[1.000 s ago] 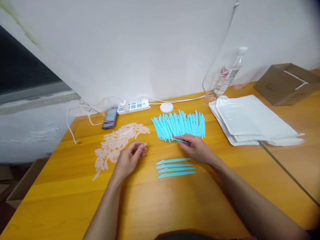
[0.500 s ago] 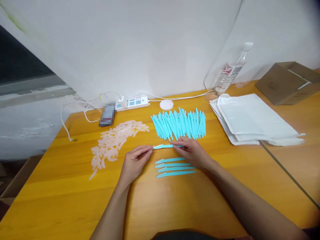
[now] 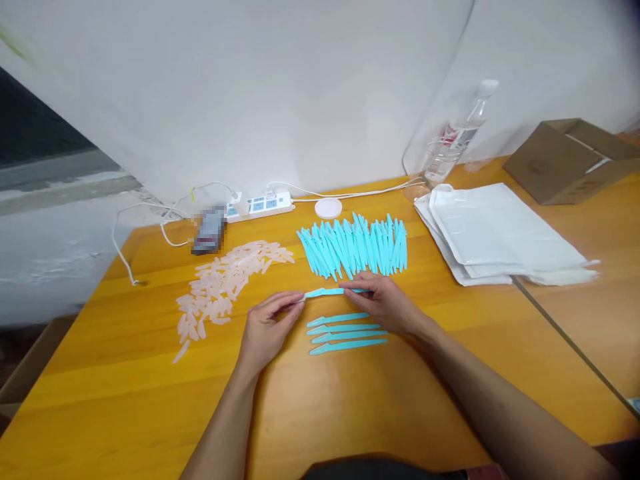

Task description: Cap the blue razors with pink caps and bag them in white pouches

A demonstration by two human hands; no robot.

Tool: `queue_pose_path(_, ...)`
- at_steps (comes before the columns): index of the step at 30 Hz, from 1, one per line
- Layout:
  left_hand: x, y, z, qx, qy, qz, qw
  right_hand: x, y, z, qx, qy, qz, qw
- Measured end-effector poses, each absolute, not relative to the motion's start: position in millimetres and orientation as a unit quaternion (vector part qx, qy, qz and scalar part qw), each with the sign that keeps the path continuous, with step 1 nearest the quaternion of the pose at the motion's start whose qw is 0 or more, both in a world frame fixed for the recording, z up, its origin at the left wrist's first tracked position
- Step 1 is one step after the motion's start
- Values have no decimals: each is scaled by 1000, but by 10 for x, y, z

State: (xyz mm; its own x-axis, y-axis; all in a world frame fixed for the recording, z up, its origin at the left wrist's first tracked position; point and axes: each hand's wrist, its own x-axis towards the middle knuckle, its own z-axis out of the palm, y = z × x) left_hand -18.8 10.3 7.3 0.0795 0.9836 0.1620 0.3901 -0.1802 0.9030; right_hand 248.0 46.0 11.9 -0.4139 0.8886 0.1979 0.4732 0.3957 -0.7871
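Observation:
My right hand (image 3: 383, 303) pinches a turquoise eyebrow razor (image 3: 330, 291) by its handle, with the blade end pointing left. At that end, the closed fingertips of my left hand (image 3: 270, 327) hold a small pale translucent cap (image 3: 302, 297), mostly hidden by the fingers. Whether the cap sits over the blade or only touches its tip, I cannot tell. Below the hands, several more turquoise razors (image 3: 347, 347) lie in a stacked row, blade ends left. A dense pile of turquoise razors (image 3: 355, 247) lies beyond my right hand. Loose translucent pinkish caps (image 3: 215, 287) are scattered to the left.
A blurred phone-like object (image 3: 209, 230) and a white power strip (image 3: 260, 205) with cables lie along the wall. Near them is a white round disc (image 3: 329, 208). White mailer bags (image 3: 505, 233), a plastic bottle (image 3: 455, 143) and an open cardboard box (image 3: 565, 163) stand to the right.
The view has shifted slightly, so everything appears a little further left. Both hands keep their grip; the razor's blade end looks less white than before.

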Motion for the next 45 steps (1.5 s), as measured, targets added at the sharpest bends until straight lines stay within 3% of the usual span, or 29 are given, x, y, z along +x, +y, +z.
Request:
queue_pose_path(6, -1, -4, 231, 715, 510, 346, 329, 2484, 353, 294, -382, -797, 376, 277)
queue_pose_path(10, 55, -301, 397, 806, 456, 259, 275, 2662, 290, 588, -309, -813, 473, 139)
queue_pose_path(14, 123, -615, 346, 846, 412, 286, 180, 2807, 321, 707, -319, -797, 509, 59)
queue_pose_path(24, -81, -767, 280, 795, 497, 337, 82, 2687, 539, 446, -576, -749, 279, 170)
queue_pose_path(30, -716, -560, 289, 753, 581, 303, 57, 2155, 950, 412, -642, -733, 170, 146)
queue_pose_path(40, -1582, -243, 167, 670, 719, 182, 17, 1944, 1306, 279, -642, -718, 235, 135)
queue_pose_path(45, -1653, -124, 155, 712, 695, 98, -3, 2209, 1093, 420, -608, -698, 296, 236)
